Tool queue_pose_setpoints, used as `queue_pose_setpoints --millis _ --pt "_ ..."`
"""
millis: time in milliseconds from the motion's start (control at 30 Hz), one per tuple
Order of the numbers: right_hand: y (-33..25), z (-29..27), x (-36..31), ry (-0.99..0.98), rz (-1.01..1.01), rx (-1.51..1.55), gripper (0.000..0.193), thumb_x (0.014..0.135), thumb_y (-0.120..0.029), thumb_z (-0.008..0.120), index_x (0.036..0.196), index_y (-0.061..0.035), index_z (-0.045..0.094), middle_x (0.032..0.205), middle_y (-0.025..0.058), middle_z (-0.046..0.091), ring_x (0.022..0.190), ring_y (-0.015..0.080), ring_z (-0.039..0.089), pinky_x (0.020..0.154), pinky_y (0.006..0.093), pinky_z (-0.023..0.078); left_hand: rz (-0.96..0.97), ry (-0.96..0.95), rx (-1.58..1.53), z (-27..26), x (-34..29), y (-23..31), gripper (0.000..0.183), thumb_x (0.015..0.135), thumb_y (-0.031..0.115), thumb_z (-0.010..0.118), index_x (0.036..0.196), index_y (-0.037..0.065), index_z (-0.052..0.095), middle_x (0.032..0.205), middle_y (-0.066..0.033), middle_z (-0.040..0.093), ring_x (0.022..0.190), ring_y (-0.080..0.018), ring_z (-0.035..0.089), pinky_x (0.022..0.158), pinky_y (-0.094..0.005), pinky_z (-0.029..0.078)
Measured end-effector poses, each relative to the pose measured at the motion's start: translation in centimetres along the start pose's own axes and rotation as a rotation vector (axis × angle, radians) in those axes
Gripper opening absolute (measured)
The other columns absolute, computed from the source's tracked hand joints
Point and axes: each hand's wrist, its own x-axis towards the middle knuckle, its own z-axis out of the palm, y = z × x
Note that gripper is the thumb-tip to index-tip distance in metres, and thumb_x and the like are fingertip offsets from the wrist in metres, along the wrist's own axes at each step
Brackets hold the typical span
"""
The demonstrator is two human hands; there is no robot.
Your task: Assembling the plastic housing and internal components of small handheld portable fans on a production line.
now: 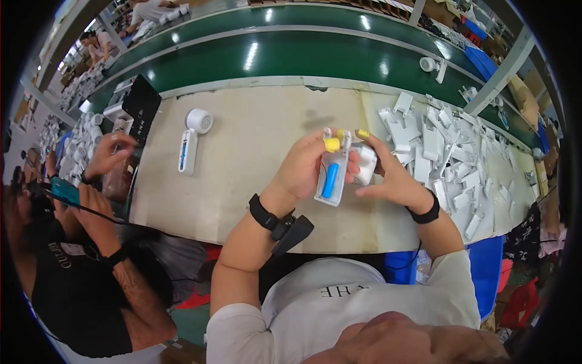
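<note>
I see a long green conveyor belt [291, 54] running behind a wide pale tabletop [242, 170]. On the right side of the tabletop lies a big heap of white plastic parts [448, 151], all jumbled. At the left edge a co-worker in a black shirt [66, 285] sits with both hands up, one holding a small teal thing with a black cable.

Over the middle of the tabletop I have both hands raised close together. My left hand [301, 170] has its grip closed around a clear plastic handle shell [331, 179] that stands nearly upright. A blue battery [330, 180] shows inside the shell. My left thumb wears a yellow finger cot [331, 144] and presses on the top of the shell. My right hand [394, 179] has its fingers curled around a white round part [365, 162] just beside the shell, touching it. A yellow fingertip [362, 133] on that hand points up over the shell.

To the left, well apart from my hands, a white handheld fan [193, 138] lies flat on the tabletop. Its round head points toward the belt, and a thin blue strip runs down its handle.
</note>
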Motion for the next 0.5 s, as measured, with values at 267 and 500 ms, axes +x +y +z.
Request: queue_pose_setpoints --millis 267,500 --pt "-1.1 -3.0 0.5 0.455 -0.692 -0.920 0.059 0.058 0.006 0.071 0.111 -0.0066 0.047 0.115 0.0142 0.050 0.109 0.0347 0.051 0.090 0.0394 0.044 -0.064 0.090 0.425 0.4 -0.2 0.1 0.018 0.085 0.008 0.044 0.101 0.001 0.050 0.079 -0.0095 0.059 0.062 -0.0138 0.056 0.057 -0.0280 0.048" --pt "-0.8 -3.8 0.1 0.440 -0.762 -1.028 0.051 0.057 0.007 0.071 0.103 -0.0052 0.053 0.112 0.0134 0.053 0.111 0.0370 0.051 0.089 0.0404 0.046 -0.013 0.085 0.493 0.5 0.0 -0.6 0.017 0.081 0.006 0.051 0.096 0.001 0.050 0.080 -0.0070 0.059 0.061 -0.0111 0.056 0.055 -0.0255 0.047"
